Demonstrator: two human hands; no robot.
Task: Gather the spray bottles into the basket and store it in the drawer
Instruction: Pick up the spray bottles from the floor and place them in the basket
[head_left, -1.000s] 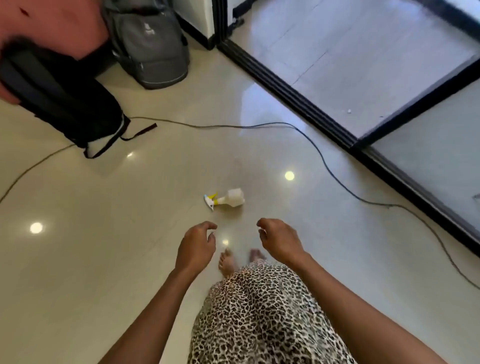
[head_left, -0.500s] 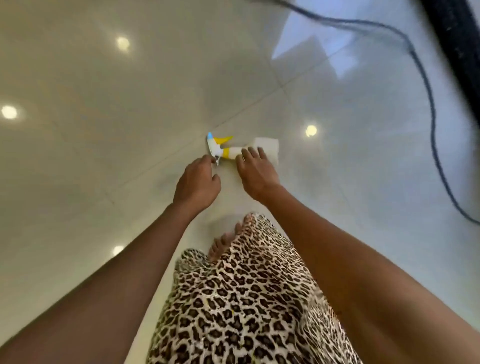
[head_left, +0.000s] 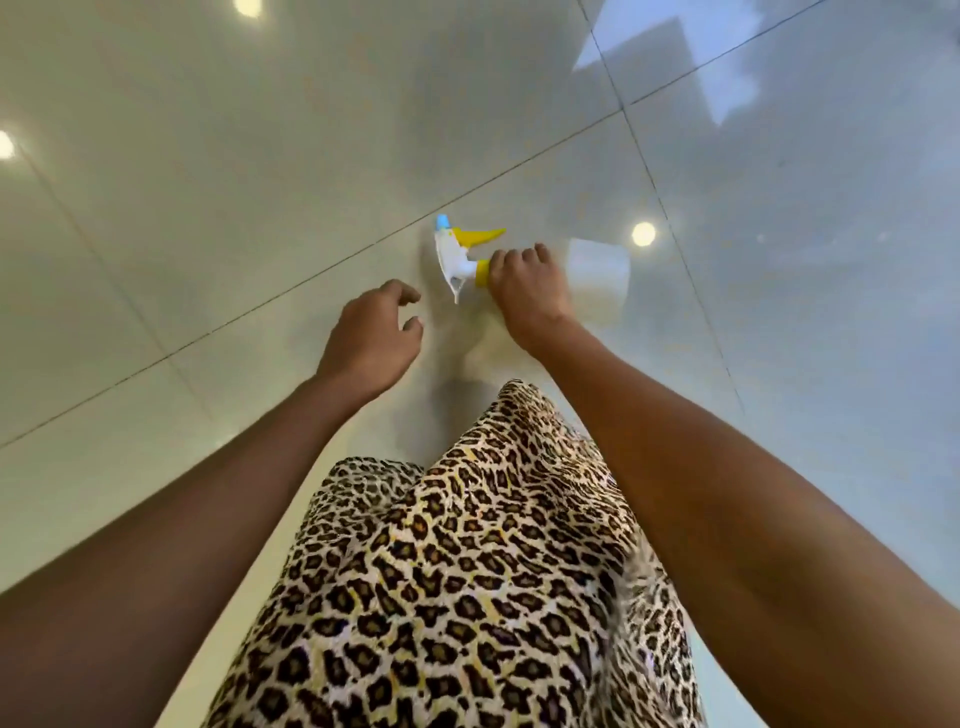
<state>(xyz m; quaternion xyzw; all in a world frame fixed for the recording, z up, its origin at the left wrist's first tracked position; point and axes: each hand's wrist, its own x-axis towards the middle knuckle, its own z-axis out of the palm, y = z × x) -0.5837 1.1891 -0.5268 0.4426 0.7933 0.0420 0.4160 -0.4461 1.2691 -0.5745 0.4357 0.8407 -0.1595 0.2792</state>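
1. Left hand (head_left: 366, 340): hovers over the floor (head_left: 208, 182), fingers (head_left: 402, 293) loosely curled and apart, gripping nothing; just left of the spray head, not touching it.
2. Spray bottle (head_left: 597, 280): lies on its side on the glossy tiled floor, between and beyond the two hands. White trigger head with blue nozzle tip and yellow lever at its left end; translucent white body at its right end.
3. Right hand (head_left: 527, 291): fingers closed over the bottle's neck by the yellow collar, covering its middle.
4. Leopard-print garment (head_left: 467, 571): fills the lower centre, between the forearms.
5. Orientation: the bottle's long axis runs left to right; the nozzle points away from the person.
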